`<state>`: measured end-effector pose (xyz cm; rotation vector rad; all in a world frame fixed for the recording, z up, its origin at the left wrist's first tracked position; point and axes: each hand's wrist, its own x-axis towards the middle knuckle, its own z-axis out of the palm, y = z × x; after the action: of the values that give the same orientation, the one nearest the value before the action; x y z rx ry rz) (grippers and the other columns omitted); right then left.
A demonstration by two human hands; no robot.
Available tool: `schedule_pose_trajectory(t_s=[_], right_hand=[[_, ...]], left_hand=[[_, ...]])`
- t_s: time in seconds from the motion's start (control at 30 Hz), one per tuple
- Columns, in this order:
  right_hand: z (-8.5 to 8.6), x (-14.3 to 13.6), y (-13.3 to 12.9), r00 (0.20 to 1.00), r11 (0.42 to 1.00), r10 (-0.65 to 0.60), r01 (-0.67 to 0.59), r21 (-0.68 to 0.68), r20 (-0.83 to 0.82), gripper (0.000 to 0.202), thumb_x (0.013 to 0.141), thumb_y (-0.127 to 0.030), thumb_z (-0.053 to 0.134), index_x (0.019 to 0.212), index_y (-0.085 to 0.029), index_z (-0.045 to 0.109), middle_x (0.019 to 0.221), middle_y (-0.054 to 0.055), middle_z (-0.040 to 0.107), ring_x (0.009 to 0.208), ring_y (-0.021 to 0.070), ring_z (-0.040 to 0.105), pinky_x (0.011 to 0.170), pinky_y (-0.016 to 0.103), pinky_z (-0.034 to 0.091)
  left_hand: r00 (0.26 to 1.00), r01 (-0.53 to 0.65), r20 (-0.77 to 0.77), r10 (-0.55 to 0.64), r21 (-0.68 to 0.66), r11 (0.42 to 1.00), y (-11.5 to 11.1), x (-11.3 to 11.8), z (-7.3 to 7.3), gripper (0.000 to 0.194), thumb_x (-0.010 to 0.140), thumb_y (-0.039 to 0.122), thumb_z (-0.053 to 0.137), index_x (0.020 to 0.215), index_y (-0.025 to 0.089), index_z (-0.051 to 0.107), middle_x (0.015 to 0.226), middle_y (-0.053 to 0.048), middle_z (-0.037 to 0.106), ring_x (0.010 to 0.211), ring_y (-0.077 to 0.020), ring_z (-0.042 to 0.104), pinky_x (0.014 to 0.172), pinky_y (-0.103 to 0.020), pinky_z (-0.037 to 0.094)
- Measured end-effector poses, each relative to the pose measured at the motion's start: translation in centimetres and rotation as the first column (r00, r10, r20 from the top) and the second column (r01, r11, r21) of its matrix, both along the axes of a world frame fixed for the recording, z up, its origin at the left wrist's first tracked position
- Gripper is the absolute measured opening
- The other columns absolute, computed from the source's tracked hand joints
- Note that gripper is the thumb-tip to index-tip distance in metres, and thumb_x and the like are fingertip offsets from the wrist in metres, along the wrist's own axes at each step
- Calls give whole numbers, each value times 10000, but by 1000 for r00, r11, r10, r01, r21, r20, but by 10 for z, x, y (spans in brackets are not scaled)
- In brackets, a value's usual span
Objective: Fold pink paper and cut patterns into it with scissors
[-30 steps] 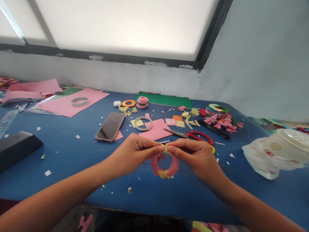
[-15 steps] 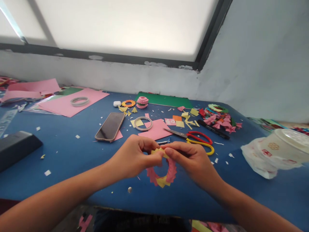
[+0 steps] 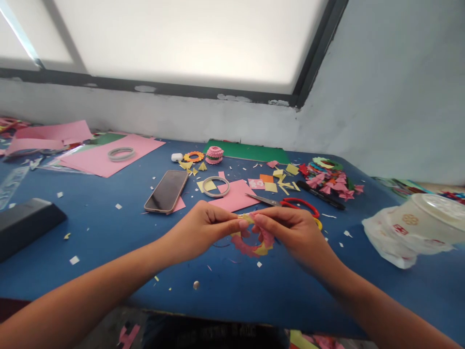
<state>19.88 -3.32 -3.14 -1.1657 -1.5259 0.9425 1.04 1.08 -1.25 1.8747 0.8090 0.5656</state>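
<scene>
A pink and yellow folded paper ring (image 3: 250,249) is held above the blue table, near its front edge. My left hand (image 3: 208,228) pinches the ring's upper left part between thumb and fingers. Opposite it, my right hand (image 3: 290,227) grips the upper right part, and the fingertips of both hands nearly meet at the yellow section. Scissors (image 3: 300,203) with red and yellow handles lie behind my right hand, which partly hides them. Pink paper (image 3: 236,195) and a tape roll (image 3: 215,186) are just beyond my left hand.
A phone (image 3: 167,191) lies left of centre, with a dark block (image 3: 31,225) at the far left. A bagged cup (image 3: 414,228) stands at the right. Folded paper pieces (image 3: 332,179), a black pen (image 3: 321,195), green card (image 3: 250,151) and scattered scraps lie farther back.
The ring has turned and moved slightly up and to the right, its lower yellow section shifting right. My right hand has risen a little and covers more of the scissors' handles.
</scene>
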Motion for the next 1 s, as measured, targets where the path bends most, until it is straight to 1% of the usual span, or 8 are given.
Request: schedule_pose_trajectory(t_s=[0.2,0.33,0.4,0.47,0.57,0.67,0.77,1.0], right_hand=[[0,-1,-2,1000,1000,14,-14,-17,19,221,748,-379,619,831,-197,713,641,7,680,489,97,580,461,201,488],[0,-1,1,997,999,39,-39,-2,62,219,755,-379,612,848,-208,713,689,9,685,504,93,571,459,200,471],[0,1,3,998,1000,9,-10,24,55,224,751,-371,617,879,-209,704,730,11,685,526,90,573,473,198,475],[1,4,5,1000,1000,-22,22,20,17,256,744,-377,623,918,-202,690,745,15,683,566,98,588,502,205,493],[2,7,7,999,1000,-9,9,-12,-39,257,737,-386,629,879,-180,684,677,9,666,581,107,602,536,217,516],[5,8,6,999,1000,-3,3,-16,-50,211,731,-366,637,817,-178,683,640,-2,656,566,102,603,541,212,519],[7,7,5,1000,1000,-2,2,-10,-10,206,743,-362,622,830,-188,690,658,-1,663,577,107,609,545,215,520],[2,8,7,1000,1000,22,-22,-6,7,238,755,-387,607,861,-198,706,681,5,679,587,110,607,548,223,521]], left_hand=[[999,21,-31,-22,-31,999,-1,2,-3,346,781,428,527,755,139,716,575,-21,627,500,-85,472,434,-187,344],[999,36,-32,-39,-67,997,-2,5,-5,350,787,431,527,749,134,707,603,-30,645,513,-84,497,473,-193,372],[1000,1,-6,-1,-49,999,-2,5,-4,347,798,426,519,755,136,705,649,-42,667,561,-96,531,528,-204,407],[996,-67,51,67,-3,998,-2,6,-3,324,807,405,519,754,145,706,695,-43,683,621,-105,560,590,-211,431],[986,-123,118,121,11,992,-2,5,-1,279,807,369,538,755,153,707,736,-39,694,676,-109,582,632,-207,448],[984,-95,148,103,-62,994,-1,5,-1,272,813,369,532,828,159,704,780,-46,701,713,-117,603,666,-220,477],[982,-75,166,93,-110,991,0,5,-4,273,814,377,528,876,174,700,798,-46,704,737,-125,618,707,-244,498],[987,-77,133,88,-88,993,0,4,-9,277,811,378,532,849,165,705,802,-49,711,775,-146,627,728,-259,501]])
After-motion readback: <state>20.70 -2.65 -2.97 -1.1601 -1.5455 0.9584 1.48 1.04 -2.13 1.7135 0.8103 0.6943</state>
